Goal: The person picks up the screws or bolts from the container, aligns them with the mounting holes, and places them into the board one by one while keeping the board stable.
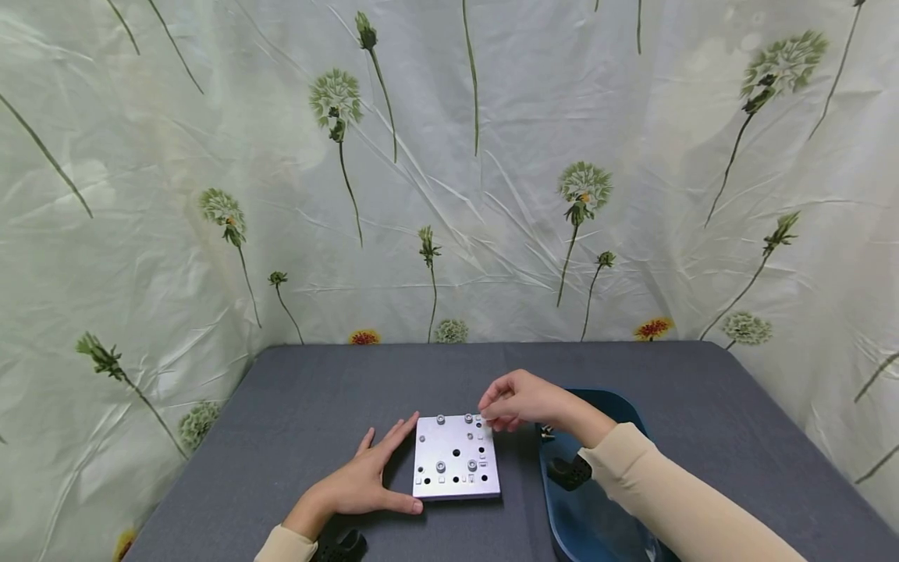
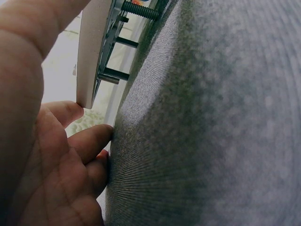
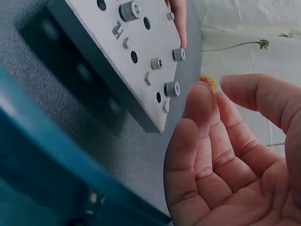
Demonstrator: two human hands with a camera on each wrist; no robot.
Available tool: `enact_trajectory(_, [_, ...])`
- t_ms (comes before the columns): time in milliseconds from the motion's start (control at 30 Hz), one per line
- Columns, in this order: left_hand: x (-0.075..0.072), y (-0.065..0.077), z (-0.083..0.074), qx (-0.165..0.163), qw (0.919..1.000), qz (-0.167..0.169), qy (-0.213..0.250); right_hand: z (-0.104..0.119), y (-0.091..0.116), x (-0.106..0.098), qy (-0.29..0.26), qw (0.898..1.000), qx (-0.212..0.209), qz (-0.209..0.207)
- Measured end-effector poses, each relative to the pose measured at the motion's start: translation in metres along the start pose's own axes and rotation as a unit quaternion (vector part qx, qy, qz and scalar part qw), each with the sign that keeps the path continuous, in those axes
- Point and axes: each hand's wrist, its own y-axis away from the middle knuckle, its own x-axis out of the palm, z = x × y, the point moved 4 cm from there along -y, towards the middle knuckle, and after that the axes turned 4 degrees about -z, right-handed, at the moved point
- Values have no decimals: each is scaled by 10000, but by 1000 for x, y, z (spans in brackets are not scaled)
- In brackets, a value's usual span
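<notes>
A silver metal plate (image 1: 449, 445) with holes and several socket-head screws (image 3: 130, 10) lies before me. In the left wrist view, threaded screw shanks (image 2: 141, 10) stick out below its underside, over the cloth. My left hand (image 1: 368, 476) spreads along the plate's left side, thumb at the near corner and index fingertip touching the far corner, fingers mostly straight. My right hand (image 1: 520, 402) hovers by the plate's far right corner. In the right wrist view its fingers bend loosely, thumb apart from the index finger, with nothing visible between them.
A blue bin (image 1: 555, 507) stands right of the plate, partly under my right forearm, with small metal pieces (image 1: 546, 432) near its far left side. Dark grey cloth (image 1: 316, 382) covers the table. A flower-printed curtain (image 1: 449, 195) hangs behind it.
</notes>
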Motion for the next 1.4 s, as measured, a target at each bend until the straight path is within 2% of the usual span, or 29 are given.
enact_trajectory(767, [-1, -1, 0, 47, 10000, 13, 6, -13, 17, -29, -56, 9999, 51, -134])
enact_trajectory(1100, [-1, -1, 0, 85, 10000, 36, 33, -18, 22, -41, -279, 9994, 153, -141])
enact_trajectory(1400, [-1, -2, 1, 58, 10000, 52, -5, -23, 30, -51, -155, 9994, 174, -255])
